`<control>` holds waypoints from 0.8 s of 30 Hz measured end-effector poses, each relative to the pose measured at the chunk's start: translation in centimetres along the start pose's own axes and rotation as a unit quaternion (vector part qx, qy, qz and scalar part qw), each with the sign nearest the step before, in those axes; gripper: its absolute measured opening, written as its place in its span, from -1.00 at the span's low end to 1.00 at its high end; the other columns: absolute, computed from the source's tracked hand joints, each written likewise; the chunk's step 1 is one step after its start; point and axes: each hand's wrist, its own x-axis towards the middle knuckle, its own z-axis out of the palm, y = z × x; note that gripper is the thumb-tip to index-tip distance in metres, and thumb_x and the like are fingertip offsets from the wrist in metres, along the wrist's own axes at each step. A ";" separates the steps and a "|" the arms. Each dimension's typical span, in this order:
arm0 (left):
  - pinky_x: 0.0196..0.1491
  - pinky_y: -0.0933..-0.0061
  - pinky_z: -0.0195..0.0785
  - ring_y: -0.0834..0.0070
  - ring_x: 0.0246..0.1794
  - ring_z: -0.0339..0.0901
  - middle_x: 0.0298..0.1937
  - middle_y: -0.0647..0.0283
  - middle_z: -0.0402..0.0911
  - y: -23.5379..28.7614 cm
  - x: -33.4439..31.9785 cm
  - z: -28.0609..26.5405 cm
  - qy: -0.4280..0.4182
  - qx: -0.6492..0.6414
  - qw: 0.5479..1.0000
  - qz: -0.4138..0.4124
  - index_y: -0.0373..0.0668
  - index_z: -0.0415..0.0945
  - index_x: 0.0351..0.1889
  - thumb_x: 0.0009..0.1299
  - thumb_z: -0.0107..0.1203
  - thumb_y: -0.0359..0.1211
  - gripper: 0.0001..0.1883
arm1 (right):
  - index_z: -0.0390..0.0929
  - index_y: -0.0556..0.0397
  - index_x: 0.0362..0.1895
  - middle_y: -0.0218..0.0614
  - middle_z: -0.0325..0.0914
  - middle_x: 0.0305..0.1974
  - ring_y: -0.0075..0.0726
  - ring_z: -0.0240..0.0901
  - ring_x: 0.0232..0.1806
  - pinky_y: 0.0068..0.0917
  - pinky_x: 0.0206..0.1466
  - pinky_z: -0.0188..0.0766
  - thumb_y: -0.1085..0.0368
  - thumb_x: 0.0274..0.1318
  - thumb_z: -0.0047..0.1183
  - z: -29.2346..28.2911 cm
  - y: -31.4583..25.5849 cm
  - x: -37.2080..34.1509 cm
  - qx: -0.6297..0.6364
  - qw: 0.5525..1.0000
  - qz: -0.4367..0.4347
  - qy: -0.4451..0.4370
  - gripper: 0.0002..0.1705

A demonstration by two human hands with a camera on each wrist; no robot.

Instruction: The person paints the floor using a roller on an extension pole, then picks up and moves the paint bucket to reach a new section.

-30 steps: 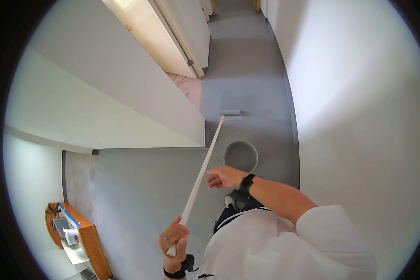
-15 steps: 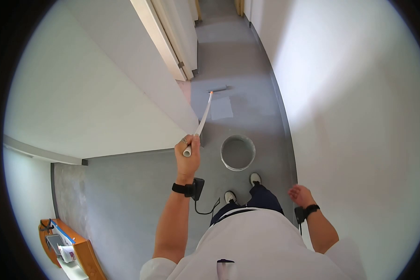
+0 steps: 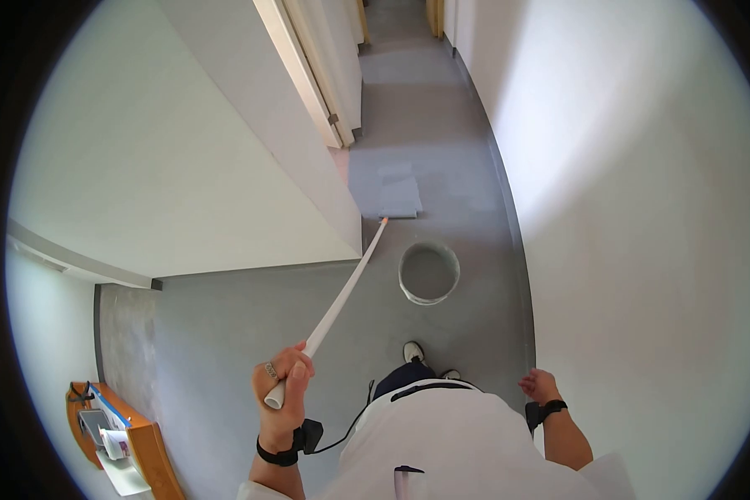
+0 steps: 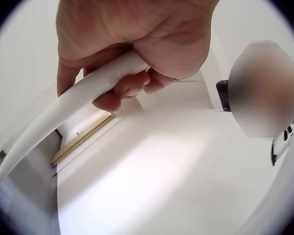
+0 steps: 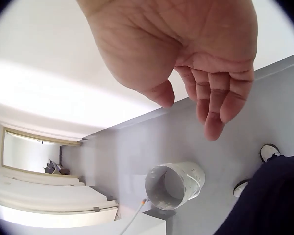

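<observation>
My left hand (image 3: pixel 283 387) grips the lower end of a long white pole (image 3: pixel 342 302), the fingers wrapped round it in the left wrist view too. At the pole's far end, past an orange tip, a paint roller (image 3: pixel 402 215) lies on the grey floor at the near edge of a fresh, lighter patch (image 3: pixel 401 190). Just nearer than the roller stands a paint-smeared bucket (image 5: pixel 192 177), grey inside. My right hand (image 3: pixel 542 386) hangs at my right side, fingers loosely bent and holding nothing.
A white wall (image 3: pixel 625 250) with a dark skirting runs along the right. On the left, a white wall corner (image 3: pixel 354 242) juts out close to the pole. A wooden cabinet (image 3: pixel 154 450) stands at the lower left. My shoes (image 3: pixel 413 352) are just behind the bucket.
The roller went forward up the floor, then came back toward me, leaving a lighter strip. My right hand has moved from near the pole to my right side.
</observation>
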 end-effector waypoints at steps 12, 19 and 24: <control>-0.45 0.52 0.09 0.65 -0.55 0.23 -0.64 0.37 0.30 -4.5 10.3 8.5 0.026 -0.005 0.999 0.018 -0.25 0.25 -0.66 0.42 -0.01 -0.38 -0.63 | 0.33 0.14 0.05 -0.04 0.48 -0.13 -0.02 0.58 -0.24 -0.23 -0.32 0.53 0.19 0.30 -0.10 -17.4 22.6 6.2 -0.306 0.941 -0.144 -0.021 -0.65; -0.51 0.51 0.01 0.68 -0.60 0.14 -0.69 0.39 0.28 -8.7 21.5 11.4 0.038 0.026 0.998 0.044 -0.25 0.23 -0.66 0.43 0.02 -0.34 -0.60 | 0.30 0.18 0.10 -0.01 0.46 -0.12 0.00 0.57 -0.23 -0.23 -0.31 0.55 0.19 0.31 -0.10 -11.0 15.9 -2.0 0.073 0.991 0.066 0.090 -0.60; -0.51 0.50 0.01 0.69 -0.59 0.11 -0.68 0.39 0.25 -6.7 17.2 11.4 0.025 0.041 0.996 0.071 -0.27 0.22 -0.64 0.44 0.00 -0.38 -0.62 | 0.30 0.21 0.08 -0.01 0.47 -0.15 -0.01 0.57 -0.24 -0.27 -0.33 0.54 0.18 0.32 -0.13 -8.8 12.5 0.9 0.017 0.999 0.004 0.047 -0.60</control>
